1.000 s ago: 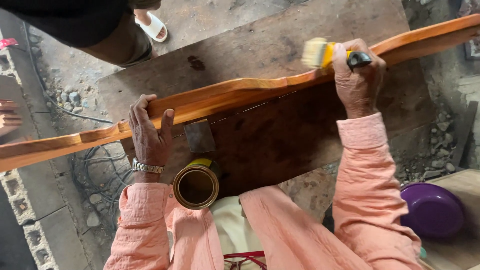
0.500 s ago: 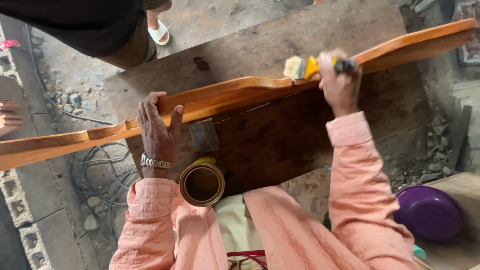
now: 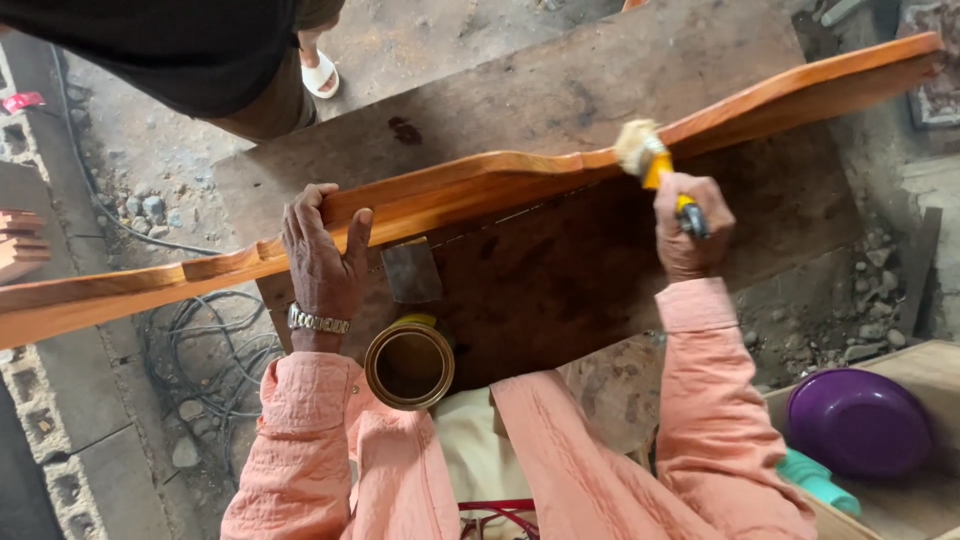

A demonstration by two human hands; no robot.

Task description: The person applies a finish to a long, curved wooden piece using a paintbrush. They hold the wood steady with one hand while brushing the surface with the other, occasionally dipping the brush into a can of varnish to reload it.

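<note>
The wooden rail (image 3: 470, 190) lies across the workbench (image 3: 560, 60), an open tin (image 3: 408, 365) before it.

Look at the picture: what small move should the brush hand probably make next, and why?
Probably draw the brush a little further left along the curved wooden rail. Its bristles rest on the rail's top edge, gripped by the right hand, while the left hand steadies the rail; the open can sits just below.
</note>
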